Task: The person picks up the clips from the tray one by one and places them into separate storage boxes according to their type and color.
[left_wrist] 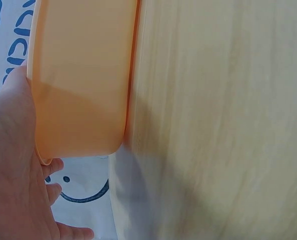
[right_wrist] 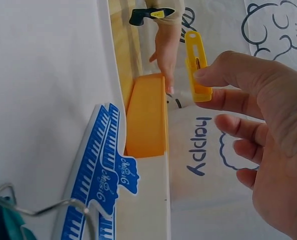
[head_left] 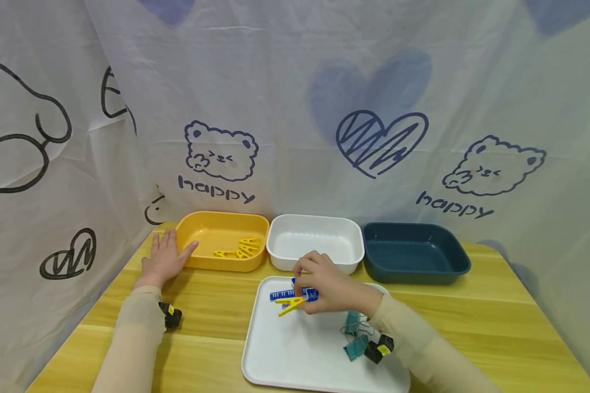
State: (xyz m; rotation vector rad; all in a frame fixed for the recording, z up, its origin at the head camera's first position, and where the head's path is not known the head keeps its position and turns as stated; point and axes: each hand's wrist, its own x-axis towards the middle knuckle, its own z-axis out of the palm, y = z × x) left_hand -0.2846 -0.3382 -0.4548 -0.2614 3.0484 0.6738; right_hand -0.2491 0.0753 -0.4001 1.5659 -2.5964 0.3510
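Clothespin (right_wrist: 194, 54) seems to me light and stiff, best taken near one end, where the right hand (head_left: 325, 284) pinches it, while the left hand (head_left: 163, 260) rests spread against the tub (head_left: 223, 264).

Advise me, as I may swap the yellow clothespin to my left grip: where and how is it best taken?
Probably by the free legs of the yellow clothespin, pinched from the left. The right-hand grip holds it near the other end, while the two legs splay leftward in the head view, so their outer faces seem reachable.
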